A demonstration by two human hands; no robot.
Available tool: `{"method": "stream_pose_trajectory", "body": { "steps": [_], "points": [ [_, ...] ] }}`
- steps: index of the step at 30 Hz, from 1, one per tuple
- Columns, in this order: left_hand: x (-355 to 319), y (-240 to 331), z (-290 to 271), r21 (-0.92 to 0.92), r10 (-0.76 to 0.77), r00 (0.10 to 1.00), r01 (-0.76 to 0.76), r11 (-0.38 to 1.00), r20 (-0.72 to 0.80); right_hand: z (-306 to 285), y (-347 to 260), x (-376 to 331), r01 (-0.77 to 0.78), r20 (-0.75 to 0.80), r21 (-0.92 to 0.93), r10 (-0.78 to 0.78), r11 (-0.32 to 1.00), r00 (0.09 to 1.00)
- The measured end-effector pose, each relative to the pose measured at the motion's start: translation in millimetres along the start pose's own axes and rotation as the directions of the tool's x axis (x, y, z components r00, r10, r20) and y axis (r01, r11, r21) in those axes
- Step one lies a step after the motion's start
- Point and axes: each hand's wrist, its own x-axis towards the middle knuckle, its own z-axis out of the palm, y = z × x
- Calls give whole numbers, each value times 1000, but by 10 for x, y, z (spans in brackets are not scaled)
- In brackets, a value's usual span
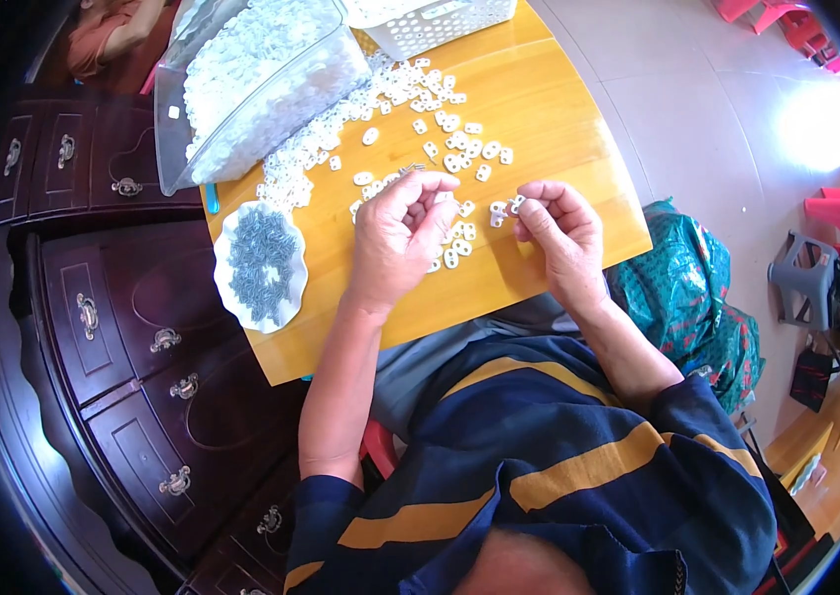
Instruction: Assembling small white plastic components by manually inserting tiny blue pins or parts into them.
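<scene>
Over the wooden table, my right hand (566, 243) is closed, thumb and fingers pinching a small white two-holed plastic piece (516, 204). Just left of those fingertips, another white piece (497, 213) shows above the wood. My left hand (400, 243) is also closed in a pinch; something small and pale shows between thumb and forefinger, too hidden to name. Several loose white plastic pieces (459, 248) lie between my hands, partly covered by the left one. Beyond its knuckles are a few thin metal pins (412, 169).
A scalloped white dish (288, 309) of small grey metal pins stands at the table's left edge. Behind it, a clear plastic bin (291, 124) holds many white pieces, with more spilled alongside. A white perforated basket (449, 30) stands at the back. Dark drawers (132, 327) flank the left; green bags (682, 288), the right.
</scene>
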Motion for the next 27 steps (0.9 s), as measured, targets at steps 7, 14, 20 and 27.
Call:
{"method": "stream_pose_trajectory", "body": {
  "steps": [7, 14, 20, 27],
  "points": [
    [-89, 20, 170, -251, -175, 982, 188, 949, 73, 7, 10, -24, -19, 22, -76, 21, 997, 1000],
    [-95, 36, 205, -229, -123, 989, 140, 963, 84, 11, 10, -32, -31, 30, -93, 34, 995, 999],
    [-89, 52, 217, -187, -118, 989, 133, 973, 88, 1, 19, -24, -30, 46, -116, 36, 993, 998],
    [-77, 111, 220, -145, -67, 993, 81, 986, 99, 14, -2, -27, -57, 70, -143, 67, 988, 995]
  ]
}}
